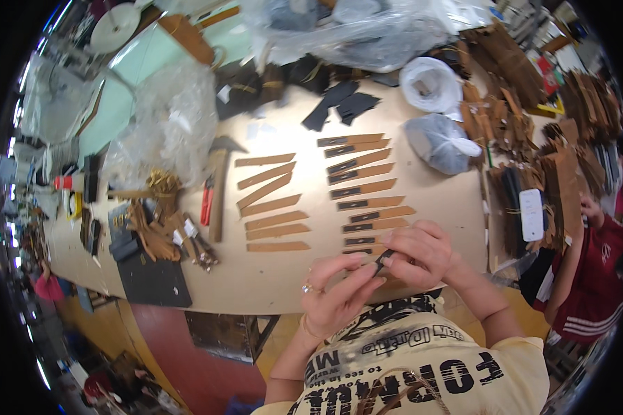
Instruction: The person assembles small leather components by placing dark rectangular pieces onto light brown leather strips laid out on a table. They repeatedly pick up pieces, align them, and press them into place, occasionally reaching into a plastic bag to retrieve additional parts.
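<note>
My left hand (334, 289) and my right hand (422, 254) come together at the table's near edge. Both pinch a small dark strip (383, 261) between their fingertips. Fingers cover much of it, so its full shape cannot be seen. Just beyond my hands lies a column of brown pointed strips (377, 187), each with a black piece (354, 205) at its left end; the nearest ones are partly behind my right hand. Left of that column is a second one of plain brown strips (277, 229), without black pieces.
A hammer (218, 187) and red-handled tool (206, 202) lie left of the strips. Bundled brown pieces (156, 232) rest on a black board (152, 282). Black pieces (358, 105), a white roll (429, 84) and a plastic bag (439, 144) sit farther back. Another person's sleeve (602, 277) is at right.
</note>
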Demonstrator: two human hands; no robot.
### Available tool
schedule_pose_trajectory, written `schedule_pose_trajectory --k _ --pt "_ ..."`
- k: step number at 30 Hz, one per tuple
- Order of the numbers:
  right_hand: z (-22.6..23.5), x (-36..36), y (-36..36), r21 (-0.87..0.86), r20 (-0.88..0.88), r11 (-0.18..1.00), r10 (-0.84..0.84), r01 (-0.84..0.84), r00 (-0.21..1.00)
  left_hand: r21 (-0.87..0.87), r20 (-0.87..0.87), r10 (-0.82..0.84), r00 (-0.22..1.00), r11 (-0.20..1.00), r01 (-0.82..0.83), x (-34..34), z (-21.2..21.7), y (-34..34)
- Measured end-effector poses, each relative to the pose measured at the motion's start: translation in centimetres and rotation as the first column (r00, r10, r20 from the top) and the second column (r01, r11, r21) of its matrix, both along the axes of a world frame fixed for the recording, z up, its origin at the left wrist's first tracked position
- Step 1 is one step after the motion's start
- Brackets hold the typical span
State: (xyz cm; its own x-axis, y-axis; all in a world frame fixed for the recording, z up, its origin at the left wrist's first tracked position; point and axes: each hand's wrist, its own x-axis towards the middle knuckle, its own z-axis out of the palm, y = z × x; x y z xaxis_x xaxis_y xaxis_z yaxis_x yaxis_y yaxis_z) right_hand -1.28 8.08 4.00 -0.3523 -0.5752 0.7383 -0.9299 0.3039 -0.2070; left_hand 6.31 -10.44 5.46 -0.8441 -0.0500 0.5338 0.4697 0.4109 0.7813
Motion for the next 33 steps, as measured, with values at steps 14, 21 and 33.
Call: schedule_pose_trajectory --k 14,21,33 --pt "-2.7 3.2 -13.2 -0.049 0.998 0.997 0.051 -0.054 0.024 0.046 0.626 0.402 0.668 0.837 -0.546 5.7 -5.1 -9.5" --pt "-4.7 1.7 -17.3 -0.104 0.988 0.994 0.101 -0.022 -0.113 0.072 0.792 0.341 0.507 0.772 -0.632 3.8 -6.7 -13.5" --pt "-4.7 1.8 -20.2 0.148 0.985 0.985 -0.139 0.086 -0.105 -0.176 0.704 0.507 0.497 0.803 -0.569 2.1 -8.0 -14.4"
